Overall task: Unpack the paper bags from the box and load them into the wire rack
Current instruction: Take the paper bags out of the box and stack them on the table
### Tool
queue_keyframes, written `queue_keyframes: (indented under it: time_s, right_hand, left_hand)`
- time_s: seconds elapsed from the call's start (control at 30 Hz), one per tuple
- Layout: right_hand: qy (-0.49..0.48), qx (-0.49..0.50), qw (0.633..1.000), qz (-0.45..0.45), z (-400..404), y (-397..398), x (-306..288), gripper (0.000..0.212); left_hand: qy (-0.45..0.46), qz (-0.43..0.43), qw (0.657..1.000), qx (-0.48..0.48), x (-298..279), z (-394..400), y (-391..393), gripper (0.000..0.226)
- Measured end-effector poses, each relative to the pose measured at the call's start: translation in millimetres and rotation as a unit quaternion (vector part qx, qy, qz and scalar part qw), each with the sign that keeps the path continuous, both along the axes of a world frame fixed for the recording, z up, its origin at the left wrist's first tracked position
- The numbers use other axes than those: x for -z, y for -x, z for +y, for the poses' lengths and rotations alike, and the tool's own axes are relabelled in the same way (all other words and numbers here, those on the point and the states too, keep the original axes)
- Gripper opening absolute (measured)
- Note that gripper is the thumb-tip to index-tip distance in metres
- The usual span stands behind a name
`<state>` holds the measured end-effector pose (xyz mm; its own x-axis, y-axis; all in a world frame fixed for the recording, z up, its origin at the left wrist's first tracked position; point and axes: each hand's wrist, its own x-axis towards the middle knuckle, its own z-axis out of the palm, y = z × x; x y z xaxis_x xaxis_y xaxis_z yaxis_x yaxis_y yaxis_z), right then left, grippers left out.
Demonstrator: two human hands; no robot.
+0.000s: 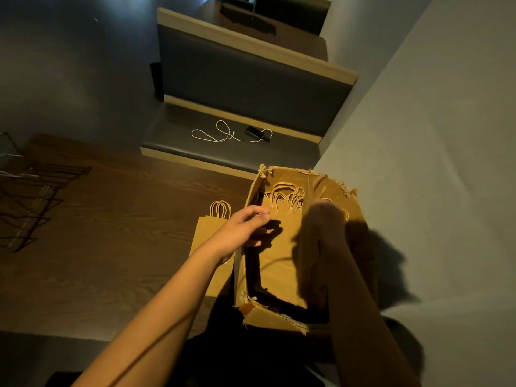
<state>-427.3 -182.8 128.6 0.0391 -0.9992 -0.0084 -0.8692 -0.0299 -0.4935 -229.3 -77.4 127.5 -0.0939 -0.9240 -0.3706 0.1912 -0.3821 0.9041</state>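
A torn cardboard box [296, 174] stands open at the table's right end, against the wall. Several brown paper bags [279, 247] with twisted handles lie stacked inside it. A few more brown paper bags [208, 233] lie flat on the table just left of the box. My left hand [248, 227] reaches over the box's left wall, fingers loosely bent above the bags and holding nothing that I can see. My right hand [324, 222] is blurred and in shadow over the right side of the box, so its grip is unclear. The wire rack [33, 199] sits at the table's far left.
The dark wooden table [111, 233] stretches between rack and box. Beyond it is a grey bench seat [195, 146] with a white cable [223, 134] and a small black device [255, 132]. A pale wall [418, 135] borders the right side.
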Motion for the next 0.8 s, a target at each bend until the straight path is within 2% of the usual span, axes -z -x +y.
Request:
queue_keyframes:
  time_s: [0.03,0.07,0.13,0.23,0.3,0.37,0.4,0.43,0.5,0.53,0.57,0.67,0.73,0.8]
  right_hand:
    - [0.0,-0.04,0.998,-0.056,-1,-2,-14,0.017]
    - [-0.034,-0.051,0.986,-0.155,2,-13,-33,0.013]
    - [-0.085,-0.084,0.945,-0.303,11,-39,-63,0.015]
    - [-0.156,-0.123,0.896,-0.398,25,-80,-76,0.022]
    - [-0.19,-0.124,0.864,-0.448,35,-104,-71,0.029]
    - [-0.204,-0.146,0.833,-0.492,42,-126,-60,0.031]
    - [-0.197,-0.15,0.826,-0.507,46,-137,-57,0.032]
    - [-0.175,-0.141,0.834,-0.503,50,-150,-51,0.031]
    - [-0.09,-0.082,0.898,-0.423,52,-171,-34,0.039]
    - [-0.072,-0.046,0.923,-0.376,50,-179,-23,0.052]
    - [-0.104,-0.016,0.927,-0.361,49,-186,-12,0.068]
    - [-0.327,0.029,0.859,-0.393,45,-206,23,0.102]
    - [-0.411,0.045,0.825,-0.385,46,-222,44,0.109]
    - [-0.463,0.055,0.798,-0.383,53,-243,65,0.109]
  left_hand:
    - [-0.001,0.012,0.999,0.03,-8,0,2,0.036]
    - [-0.002,0.035,0.998,0.052,-16,0,3,0.045]
    - [0.002,0.087,0.994,0.068,-27,-3,3,0.058]
    - [0.024,0.149,0.989,0.001,-38,-5,-9,0.063]
    - [0.042,0.119,0.991,-0.05,-43,-3,-32,0.057]
    - [0.067,0.04,0.995,-0.054,-45,1,-64,0.069]
    - [0.077,0.01,0.996,-0.052,-47,5,-80,0.074]
    - [0.075,-0.001,0.995,-0.061,-47,9,-98,0.075]
    - [0.071,0.016,0.993,-0.089,-45,19,-128,0.075]
    - [0.073,0.02,0.992,-0.1,-44,25,-141,0.074]
    - [0.072,0.011,0.991,-0.109,-39,32,-157,0.074]
    - [0.035,-0.056,0.99,-0.123,-25,53,-204,0.073]
    - [0.01,-0.077,0.985,-0.153,-11,66,-231,0.074]
    - [-0.015,-0.062,0.978,-0.197,4,79,-257,0.073]
